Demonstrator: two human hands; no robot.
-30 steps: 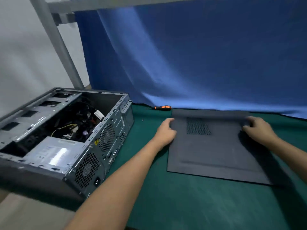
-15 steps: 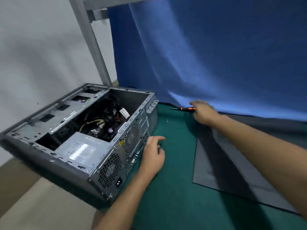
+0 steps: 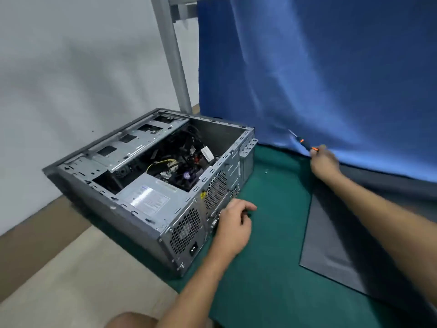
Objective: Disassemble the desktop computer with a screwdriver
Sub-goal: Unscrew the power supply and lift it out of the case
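On the green mat (image 3: 272, 268), side panel (image 3: 331, 252) parked aside, the right hand (image 3: 324, 163) gripped the screwdriver (image 3: 303, 143) while the left hand (image 3: 233, 227), fingers loosely curled, rested against the open case (image 3: 146, 200), probably steadying it.

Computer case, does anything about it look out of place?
Yes: the open computer case sits askew at the green mat's left edge, one corner seemingly overhanging. A small loose piece, perhaps a screw, lies on the mat.

A person's right grip (image 3: 324, 163) holds a screwdriver (image 3: 303, 142) by the blue curtain (image 3: 331, 67); left grip (image 3: 233, 223) rests against the rear of the open case (image 3: 132, 216) on the green bench (image 3: 272, 268), a dark panel (image 3: 331, 245) flat nearby.
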